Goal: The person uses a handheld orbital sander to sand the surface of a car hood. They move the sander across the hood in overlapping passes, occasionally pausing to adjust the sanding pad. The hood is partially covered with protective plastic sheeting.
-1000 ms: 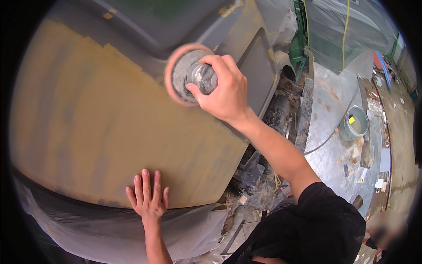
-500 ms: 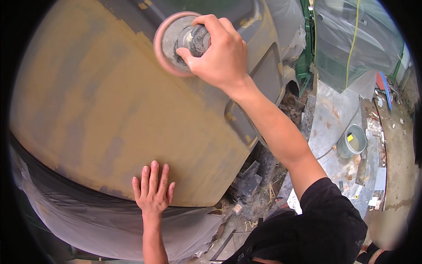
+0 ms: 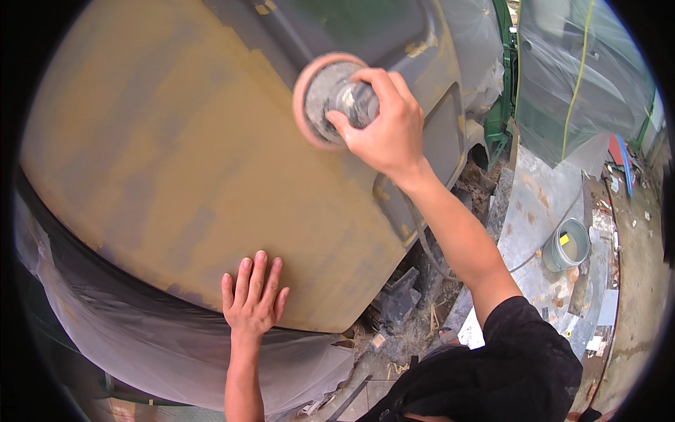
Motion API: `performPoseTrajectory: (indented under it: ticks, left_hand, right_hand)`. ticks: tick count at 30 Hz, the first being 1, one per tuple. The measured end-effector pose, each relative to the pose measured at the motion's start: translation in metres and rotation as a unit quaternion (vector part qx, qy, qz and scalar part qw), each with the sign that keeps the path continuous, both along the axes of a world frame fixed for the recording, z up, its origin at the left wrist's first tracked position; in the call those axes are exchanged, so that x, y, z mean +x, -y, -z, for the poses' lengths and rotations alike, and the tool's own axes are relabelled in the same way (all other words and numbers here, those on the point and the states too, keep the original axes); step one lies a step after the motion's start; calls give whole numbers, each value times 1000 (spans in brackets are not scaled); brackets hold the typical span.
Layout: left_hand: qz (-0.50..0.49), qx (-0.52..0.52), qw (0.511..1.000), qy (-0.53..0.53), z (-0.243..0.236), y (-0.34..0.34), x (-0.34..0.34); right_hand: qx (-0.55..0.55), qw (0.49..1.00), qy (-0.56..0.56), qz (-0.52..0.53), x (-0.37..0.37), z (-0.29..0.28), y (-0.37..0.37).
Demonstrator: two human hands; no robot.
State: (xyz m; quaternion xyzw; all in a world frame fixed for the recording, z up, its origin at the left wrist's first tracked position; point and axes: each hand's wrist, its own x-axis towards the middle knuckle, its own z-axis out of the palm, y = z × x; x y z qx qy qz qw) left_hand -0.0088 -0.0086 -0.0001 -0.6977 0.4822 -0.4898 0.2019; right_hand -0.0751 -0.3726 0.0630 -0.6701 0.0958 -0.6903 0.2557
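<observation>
A round grey sander with a pink rim (image 3: 323, 98) sits within the right grip (image 3: 390, 130), thumb and fingers clasping its body. Below both grips spreads a broad, smooth tan-and-grey panel (image 3: 197, 162); the left grip (image 3: 253, 302) rests released near its edge, palm down. Well right of both stands a round grey-green bucket (image 3: 567, 246).

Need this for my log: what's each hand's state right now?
Left hand: open, laid flat on the tan vehicle panel.
Right hand: closed, holding the disc sander.
</observation>
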Motion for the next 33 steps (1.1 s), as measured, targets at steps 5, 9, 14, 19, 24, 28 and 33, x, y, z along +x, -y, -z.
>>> performPoseTrajectory:
  ticks: [5, 9, 14, 19, 24, 28, 33]
  left_hand:
    - [-3, 2, 1000, 0, -1, -1, -1]
    - [0, 0, 1000, -2, 0, 0, -2]
    - [-2, 2, 1000, -1, -2, 0, -3]
    - [2, 0, 1000, -6, -1, 2, -3]
    - [3, -4, 1000, 2, 0, 1, -2]
    - [1, -3, 1000, 0, 0, 2, -3]
    - [-2, 0, 1000, -7, 0, 0, -3]
  right_hand:
    - [-23, 1000, 3, 3, 8, -41, 8]
    - [-25, 1000, -12, 10, 10, -68, 15]
    - [-47, 999, -23, -2, 3, -104, 13]
    - [-74, 997, -6, -13, 5, -140, 14]
    - [-82, 997, 3, 14, 6, -170, 14]
    - [-131, 989, 45, 49, 28, -119, 29]
    - [-73, 997, -16, -17, 5, -30, 20]
